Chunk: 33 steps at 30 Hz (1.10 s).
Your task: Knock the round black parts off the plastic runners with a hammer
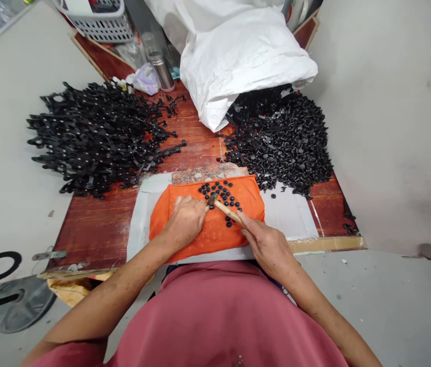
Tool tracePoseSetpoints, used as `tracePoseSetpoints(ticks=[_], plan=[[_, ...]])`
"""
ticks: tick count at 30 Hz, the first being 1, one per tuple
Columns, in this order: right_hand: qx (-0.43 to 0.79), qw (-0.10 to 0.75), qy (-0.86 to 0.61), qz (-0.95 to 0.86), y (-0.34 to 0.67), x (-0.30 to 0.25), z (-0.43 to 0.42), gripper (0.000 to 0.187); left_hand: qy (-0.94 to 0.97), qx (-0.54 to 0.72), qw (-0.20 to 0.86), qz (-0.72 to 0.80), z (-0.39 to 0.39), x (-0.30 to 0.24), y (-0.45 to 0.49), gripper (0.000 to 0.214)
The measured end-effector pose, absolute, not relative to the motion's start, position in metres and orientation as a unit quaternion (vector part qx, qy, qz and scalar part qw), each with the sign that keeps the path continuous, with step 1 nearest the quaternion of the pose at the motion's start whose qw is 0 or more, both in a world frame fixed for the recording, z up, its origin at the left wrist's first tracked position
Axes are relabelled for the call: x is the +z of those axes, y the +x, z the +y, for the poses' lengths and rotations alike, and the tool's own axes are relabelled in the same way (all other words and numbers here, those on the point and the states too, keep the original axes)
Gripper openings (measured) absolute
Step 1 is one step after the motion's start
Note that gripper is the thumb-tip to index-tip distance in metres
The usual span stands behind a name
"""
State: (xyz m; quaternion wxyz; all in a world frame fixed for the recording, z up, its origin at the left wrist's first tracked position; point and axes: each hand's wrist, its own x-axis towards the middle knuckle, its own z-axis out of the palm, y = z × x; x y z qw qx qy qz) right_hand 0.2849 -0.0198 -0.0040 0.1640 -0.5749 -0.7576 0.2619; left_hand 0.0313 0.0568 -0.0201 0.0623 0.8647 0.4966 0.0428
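Note:
An orange cloth pad (196,239) lies in front of me with several small round black pieces (225,196) on it. In my right hand (271,244) is a small hammer (229,211) with a light wooden handle. Its dark metal head is over the black pieces, just beside the fingertips of my left hand (187,219). That left hand rests on the orange cloth with its fingers closed together. Whatever sits between those fingertips is too small and too covered to make out.
To the left is a big heap of black branched plastic parts (97,137). A pile of loose black stud-like pieces (284,142) spills from a white sack (246,56) on the right. Behind stand a steel flask (162,71) and a white basket (101,25) on the red-brown table (89,229).

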Motion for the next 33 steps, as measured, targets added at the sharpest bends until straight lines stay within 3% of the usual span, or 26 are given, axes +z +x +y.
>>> tracePoseSetpoints(ticks=[4,12,19,25,30,33], plan=[[0.212,0.110,-0.592,-0.770,0.281,-0.004,-0.018,0.051,0.863,0.050,0.079,0.497,0.058,-0.017,0.032,0.034],[0.176,0.104,-0.587,-0.784,0.281,-0.004,-0.019,0.053,0.879,0.057,0.093,0.465,0.067,-0.012,0.011,0.037],[0.222,0.144,-0.564,-0.782,0.287,-0.004,-0.017,0.054,0.877,0.031,0.152,0.455,0.069,-0.022,0.002,0.041],[0.204,0.238,-0.549,-0.775,0.293,0.008,-0.023,0.056,0.861,0.020,0.158,0.484,0.067,-0.013,0.009,0.040],[0.172,0.123,-0.566,-0.797,0.289,0.004,-0.023,0.055,0.847,-0.028,0.158,0.507,0.064,-0.001,0.018,0.039],[0.175,0.146,-0.566,-0.792,0.287,0.000,-0.024,0.056,0.836,-0.034,0.171,0.520,0.062,-0.001,0.020,0.039]])
